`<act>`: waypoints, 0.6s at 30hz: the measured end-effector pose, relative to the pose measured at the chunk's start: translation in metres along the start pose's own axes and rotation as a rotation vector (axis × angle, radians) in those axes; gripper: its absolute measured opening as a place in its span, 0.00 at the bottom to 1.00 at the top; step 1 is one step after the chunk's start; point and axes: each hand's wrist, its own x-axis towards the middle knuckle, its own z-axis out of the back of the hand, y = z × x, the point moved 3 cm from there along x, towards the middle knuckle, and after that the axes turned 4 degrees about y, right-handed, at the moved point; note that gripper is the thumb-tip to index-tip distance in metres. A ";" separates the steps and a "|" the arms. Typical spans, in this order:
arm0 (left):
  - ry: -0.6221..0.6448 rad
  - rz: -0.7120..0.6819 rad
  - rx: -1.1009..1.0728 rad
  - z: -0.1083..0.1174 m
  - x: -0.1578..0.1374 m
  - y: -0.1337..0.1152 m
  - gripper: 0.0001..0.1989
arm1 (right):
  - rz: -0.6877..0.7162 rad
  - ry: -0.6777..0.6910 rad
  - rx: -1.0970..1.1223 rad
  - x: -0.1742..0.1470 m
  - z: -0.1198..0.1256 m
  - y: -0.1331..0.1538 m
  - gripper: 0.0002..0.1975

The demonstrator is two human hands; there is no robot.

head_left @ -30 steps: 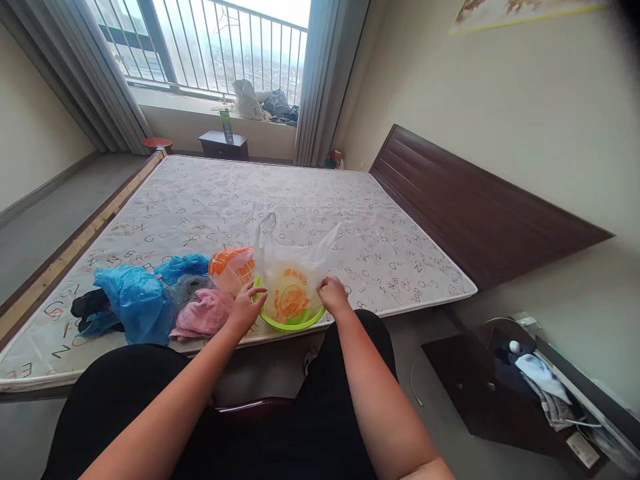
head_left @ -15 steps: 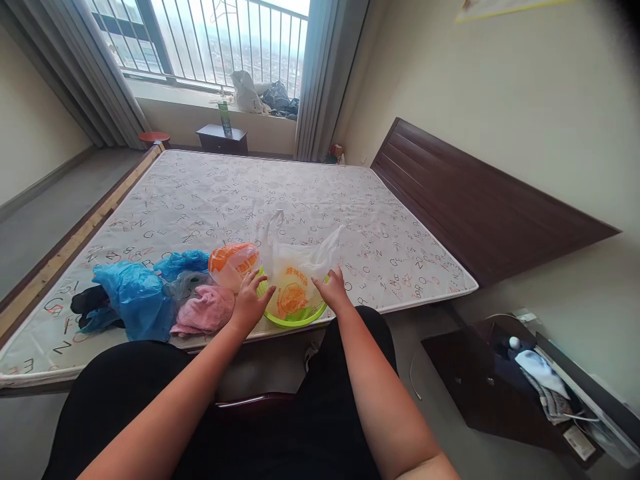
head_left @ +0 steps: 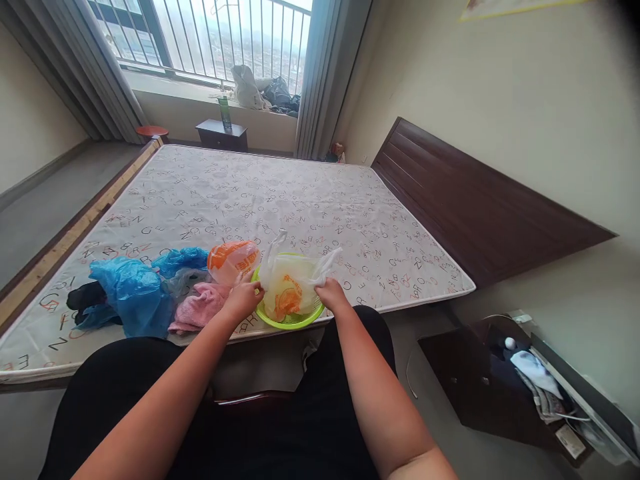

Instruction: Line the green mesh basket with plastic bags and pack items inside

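A white translucent plastic bag with orange print lies inside a lime-green basket at the mattress's near edge. Its two handles stick up above the rim. My left hand pinches the bag's left side near the rim. On the opposite side, my right hand is closed around the bag's edge. Left of the basket rests an orange-and-white plastic bag. A pink towel lies beside my left hand, partly behind it. Farther left are a crumpled blue plastic bag and a greyish clear bag.
The letter-print mattress spreads ahead, with a dark wooden headboard on the right. A dark cloth lies at far left. A nightstand stands at lower right, a small cabinet by the window.
Both hands have closed on the bag's sides from a looser, spread-finger pose. The bag has dropped lower into the basket, its handles sinking. The view has shifted slightly.
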 end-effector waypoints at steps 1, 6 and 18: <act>0.027 -0.021 0.025 0.004 0.000 0.003 0.05 | -0.016 0.019 0.033 0.000 -0.001 0.001 0.16; 0.083 -0.077 0.076 0.034 0.003 0.020 0.10 | 0.021 0.028 0.104 -0.003 -0.003 0.013 0.12; -0.501 -0.173 0.137 0.064 -0.032 -0.043 0.23 | 0.132 0.062 -0.037 -0.016 -0.016 0.044 0.14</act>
